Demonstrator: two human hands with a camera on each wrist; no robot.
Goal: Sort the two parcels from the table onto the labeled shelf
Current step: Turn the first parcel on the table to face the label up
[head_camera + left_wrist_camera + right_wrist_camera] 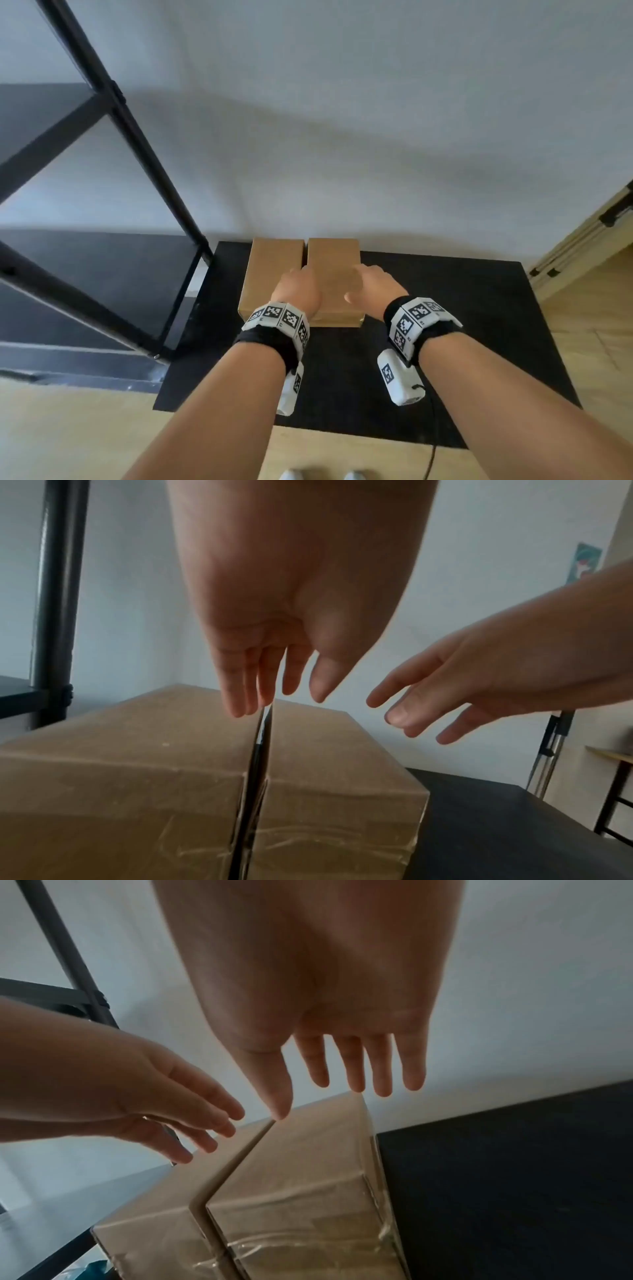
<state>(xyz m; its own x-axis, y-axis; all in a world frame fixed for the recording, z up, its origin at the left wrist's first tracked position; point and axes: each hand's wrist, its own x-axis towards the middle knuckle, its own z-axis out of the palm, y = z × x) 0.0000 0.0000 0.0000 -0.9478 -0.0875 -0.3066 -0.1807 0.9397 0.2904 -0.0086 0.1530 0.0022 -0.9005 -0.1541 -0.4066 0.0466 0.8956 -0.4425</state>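
Note:
Two plain brown cardboard parcels lie side by side on the black table (pixel 445 325), with a narrow gap between them. The left parcel (pixel 270 270) (pixel 137 764) (pixel 154 1218) is nearest the shelf, and the right parcel (pixel 334 263) (pixel 335 764) (pixel 308 1164) lies beside it. My left hand (pixel 297 284) (pixel 274 674) hovers over the gap, fingers straight and pointing down, holding nothing. My right hand (pixel 371 282) (pixel 342 1069) hangs over the right parcel with its fingers spread. Neither hand touches cardboard. The black metal shelf (pixel 102 260) stands to the left; no labels show.
The shelf's slanted black post (pixel 137 137) rises close to the left parcel. A white wall runs right behind the table. A pale wooden frame (pixel 582 240) leans at the right. A black cable (pixel 433 445) hangs off the table's front edge over the wooden floor.

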